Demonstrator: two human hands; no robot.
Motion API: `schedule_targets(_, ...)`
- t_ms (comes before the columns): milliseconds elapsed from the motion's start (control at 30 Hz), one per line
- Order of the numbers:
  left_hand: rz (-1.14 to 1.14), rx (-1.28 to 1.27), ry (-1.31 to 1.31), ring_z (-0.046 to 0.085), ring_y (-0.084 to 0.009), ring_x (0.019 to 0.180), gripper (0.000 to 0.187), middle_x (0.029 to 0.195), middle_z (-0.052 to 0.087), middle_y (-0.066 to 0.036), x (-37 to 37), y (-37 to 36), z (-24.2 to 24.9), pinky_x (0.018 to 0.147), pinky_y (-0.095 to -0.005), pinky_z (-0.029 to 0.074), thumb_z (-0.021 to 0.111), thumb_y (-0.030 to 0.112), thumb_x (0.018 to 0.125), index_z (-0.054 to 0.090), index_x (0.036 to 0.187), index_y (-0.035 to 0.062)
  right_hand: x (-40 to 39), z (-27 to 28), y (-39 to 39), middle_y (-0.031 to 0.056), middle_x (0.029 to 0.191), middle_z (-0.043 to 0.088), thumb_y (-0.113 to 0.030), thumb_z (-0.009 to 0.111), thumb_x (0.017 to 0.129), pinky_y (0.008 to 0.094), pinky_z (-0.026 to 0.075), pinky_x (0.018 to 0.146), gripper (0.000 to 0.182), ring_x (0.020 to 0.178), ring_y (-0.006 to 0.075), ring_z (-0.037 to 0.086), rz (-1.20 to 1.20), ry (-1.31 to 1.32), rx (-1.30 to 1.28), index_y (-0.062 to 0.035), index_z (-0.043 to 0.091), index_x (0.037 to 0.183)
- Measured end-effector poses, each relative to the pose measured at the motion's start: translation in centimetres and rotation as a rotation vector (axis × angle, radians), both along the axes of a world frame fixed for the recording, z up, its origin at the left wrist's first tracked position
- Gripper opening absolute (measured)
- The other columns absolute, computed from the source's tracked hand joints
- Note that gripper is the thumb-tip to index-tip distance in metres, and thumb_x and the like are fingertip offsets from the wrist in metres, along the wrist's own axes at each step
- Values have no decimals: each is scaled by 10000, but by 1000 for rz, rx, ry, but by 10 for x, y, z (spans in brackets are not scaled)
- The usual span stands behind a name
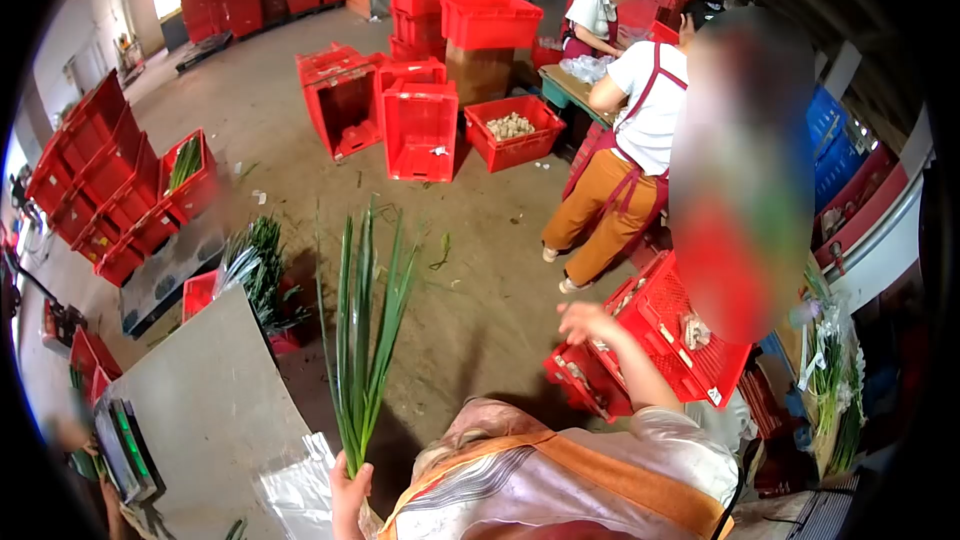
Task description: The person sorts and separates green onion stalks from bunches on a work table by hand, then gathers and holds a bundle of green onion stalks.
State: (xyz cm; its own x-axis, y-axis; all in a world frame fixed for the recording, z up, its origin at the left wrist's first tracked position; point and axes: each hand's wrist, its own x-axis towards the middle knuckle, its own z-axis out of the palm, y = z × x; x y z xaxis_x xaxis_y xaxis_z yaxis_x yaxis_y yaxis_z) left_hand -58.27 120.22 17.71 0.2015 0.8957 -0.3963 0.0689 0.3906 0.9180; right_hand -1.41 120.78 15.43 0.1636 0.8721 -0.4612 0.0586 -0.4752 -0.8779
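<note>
Long green leafy stalks (358, 340) stand upright in my left hand (350, 493), whose fingers are wrapped round their lower ends. My right hand (590, 323) is raised at the right with its fingers apart and nothing in it, beside a red crate (665, 325). Left of the stalks is a grey tabletop (205, 390), with clear plastic bags (300, 490) at its near corner, close to my left hand. A scale with a green display (130, 445) sits on the table's left side.
Red crates (420, 130) stand on the floor ahead, one holding pale bulbs (510, 126). More crates (110, 175) are stacked at left. Green bundles (262, 270) lie beyond the table. A person in a white shirt (645, 105) stands at right, others behind; another person's hand (112, 500) is at lower left.
</note>
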Motion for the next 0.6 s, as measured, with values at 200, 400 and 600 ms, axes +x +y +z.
schedule_targets(200, 76, 27, -82, 418, -57, 426, 275, 578, 469, 13, 52, 58, -10, 379, -194, 337, 571, 133, 868, 484, 1105, 24, 7, -50, 72, 218, 1369, 354, -385, 610, 772, 379, 368, 985, 651, 1186, 355, 441, 463, -733, 92, -130, 404, 1334)
schedule_targets(400, 118, 62, -194, 408, -53, 426, 137, 561, 458, 16, 167, 115, -5, 383, -186, 318, 507, 121, 914, 493, 1026, 43, 41, -27, 165, 191, 1335, 415, -443, 600, 796, 390, 351, 990, 635, 1178, 358, 440, 684, -953, 18, -89, 445, 1299)
schedule_targets(600, 33, 42, -262, 434, -59, 479, 153, 599, 482, 16, 250, 186, 10, 446, -193, 345, 505, 155, 921, 506, 993, 21, 19, 30, 186, 219, 1266, 452, -434, 605, 792, 449, 278, 1029, 547, 1227, 315, 392, 763, 283, -55, -52, 544, 1178)
